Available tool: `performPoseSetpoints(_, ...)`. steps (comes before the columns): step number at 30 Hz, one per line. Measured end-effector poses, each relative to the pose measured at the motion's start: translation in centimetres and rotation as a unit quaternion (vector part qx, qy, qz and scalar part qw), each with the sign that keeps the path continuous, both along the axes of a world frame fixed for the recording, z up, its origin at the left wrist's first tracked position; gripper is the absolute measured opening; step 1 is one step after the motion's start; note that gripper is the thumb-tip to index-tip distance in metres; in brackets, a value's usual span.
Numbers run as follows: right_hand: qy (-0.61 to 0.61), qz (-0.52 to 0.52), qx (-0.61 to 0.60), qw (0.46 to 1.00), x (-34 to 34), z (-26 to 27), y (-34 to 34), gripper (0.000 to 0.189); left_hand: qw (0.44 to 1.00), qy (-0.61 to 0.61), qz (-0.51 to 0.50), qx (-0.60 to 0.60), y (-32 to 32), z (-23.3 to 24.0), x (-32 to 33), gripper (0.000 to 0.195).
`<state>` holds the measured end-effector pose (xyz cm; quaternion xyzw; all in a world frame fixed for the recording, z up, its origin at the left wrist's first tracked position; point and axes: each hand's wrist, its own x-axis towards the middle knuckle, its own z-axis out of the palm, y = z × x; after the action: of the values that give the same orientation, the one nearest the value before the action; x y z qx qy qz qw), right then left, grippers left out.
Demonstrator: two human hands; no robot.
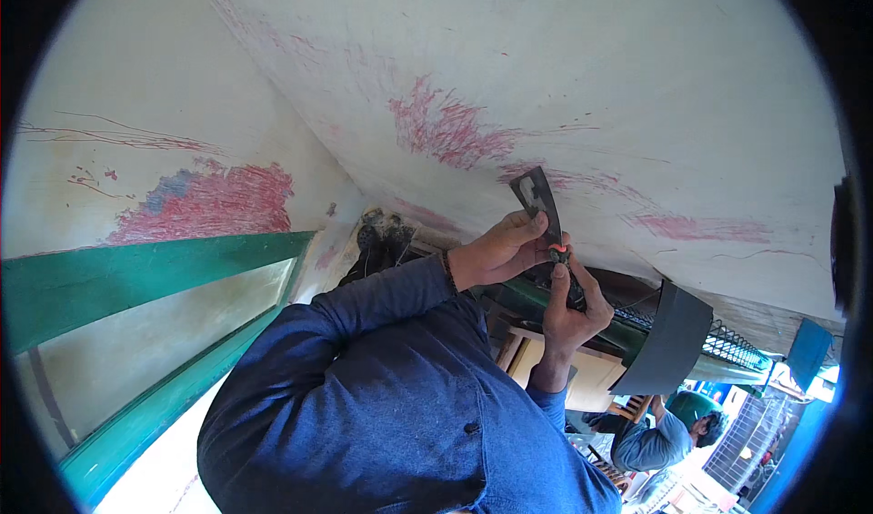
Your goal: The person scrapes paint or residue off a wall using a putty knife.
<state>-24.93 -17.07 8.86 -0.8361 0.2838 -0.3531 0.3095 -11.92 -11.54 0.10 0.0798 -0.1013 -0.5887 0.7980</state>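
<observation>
A putty knife (539,193) with a broad, smeared metal blade is held in front of a white painted wall (648,98). The fingers of my left hand (501,251) pinch the lower part of its blade. Around the dark handle, just below an orange-red band, close the thumb and fingers of my right hand (576,302). Red scratchy marks (453,128) cover the wall behind the blade. Whether the blade tip touches the wall, I cannot tell.
A green window frame (157,258) runs along the left, below a red and grey-blue patch (218,200). On the right hangs a dark grey panel (668,343), close to wire mesh (736,347). Another person (658,442) is farther off at lower right.
</observation>
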Motion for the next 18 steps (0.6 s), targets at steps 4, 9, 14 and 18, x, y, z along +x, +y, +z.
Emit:
performPoseSetpoints(4,-0.005,0.02,-0.014,1.0,1.2,0.3,0.7,0.02,1.0,0.008,0.018,-0.01,0.9,0.3,0.9,0.03)
performPoseSetpoints(9,0.0,0.014,-0.019,1.0,2.3,0.8,1.9,0.021,1.0,0.011,0.01,-0.001,1.8,0.4,1.9,0.031)
performPoseSetpoints(14,0.017,-0.016,-0.006,1.0,2.1,0.5,2.6,0.022,1.0,-0.01,-0.006,-0.018,2.0,0.0,2.2,0.032)
performPoseSetpoints(18,0.015,-0.027,-0.02,0.999,2.3,0.9,3.1,0.022,0.999,-0.002,-0.029,-0.031,2.3,0.0,2.4,0.032)
